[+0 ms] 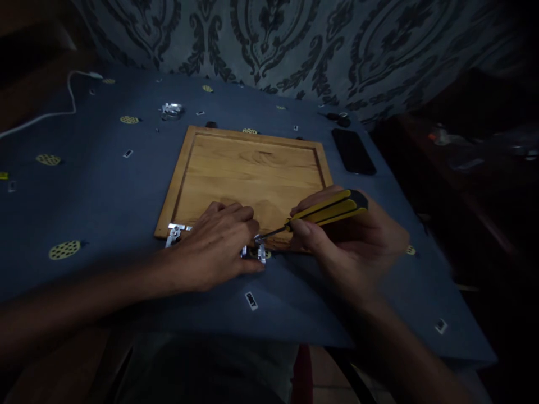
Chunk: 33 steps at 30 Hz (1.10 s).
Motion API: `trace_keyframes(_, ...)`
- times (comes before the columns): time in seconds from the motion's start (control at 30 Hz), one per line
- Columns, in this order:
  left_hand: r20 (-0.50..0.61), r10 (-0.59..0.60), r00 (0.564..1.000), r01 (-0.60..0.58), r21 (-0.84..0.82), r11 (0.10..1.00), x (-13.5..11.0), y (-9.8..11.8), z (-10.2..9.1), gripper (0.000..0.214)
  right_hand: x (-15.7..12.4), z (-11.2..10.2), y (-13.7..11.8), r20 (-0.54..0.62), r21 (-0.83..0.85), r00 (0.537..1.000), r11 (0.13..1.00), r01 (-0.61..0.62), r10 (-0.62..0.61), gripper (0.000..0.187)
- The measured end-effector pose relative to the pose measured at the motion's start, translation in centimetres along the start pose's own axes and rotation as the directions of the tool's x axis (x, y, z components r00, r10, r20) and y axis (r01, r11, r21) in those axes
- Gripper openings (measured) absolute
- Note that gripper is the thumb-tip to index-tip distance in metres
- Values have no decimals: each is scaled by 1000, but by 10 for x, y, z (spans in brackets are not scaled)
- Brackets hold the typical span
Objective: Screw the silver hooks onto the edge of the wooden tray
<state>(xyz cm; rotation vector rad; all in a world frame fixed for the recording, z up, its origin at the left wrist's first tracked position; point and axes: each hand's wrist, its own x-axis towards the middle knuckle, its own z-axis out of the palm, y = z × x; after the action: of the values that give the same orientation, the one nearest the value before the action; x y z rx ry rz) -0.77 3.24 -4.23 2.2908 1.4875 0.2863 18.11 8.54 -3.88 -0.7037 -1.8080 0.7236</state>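
A framed wooden panel (252,168), like a small cabinet door, lies flat on the table. At its near edge my left hand (214,241) grips a shiny metal hinge (261,255) between thumb and fingers, and partly hides it. In my right hand (353,247) is a screwdriver (330,209) with a yellow and black handle. It slants down to the left, its tip at the hinge; any screw under it is too small to make out. A second metal hinge (174,233) sits at the panel's near left corner, left of my left hand.
Loose metal hardware (172,111) lies behind the panel to the left. A black phone (352,150) and a small dark object (339,118) are at the back right. A white cable (71,92) crosses the far left. A patterned wall (269,45) borders the blue-covered table (105,196).
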Motion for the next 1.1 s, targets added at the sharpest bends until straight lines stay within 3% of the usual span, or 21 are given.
trace_keyframes(0.37,25,-18,1000,19,-28,999,-1,1,-2,29,13,-13,2,251,51,968,998,-38,24,12)
trace_keyframes(0.5,28,-24,999,25,-40,999,0,2,-2,27,13,-15,2,291,66,956,997,-43,22,3)
trace_keyframes(1.1,-19,-4,1000,3,-24,1000,-1,-1,2,31,6,-4,7,193,-51,980,998,49,-38,32)
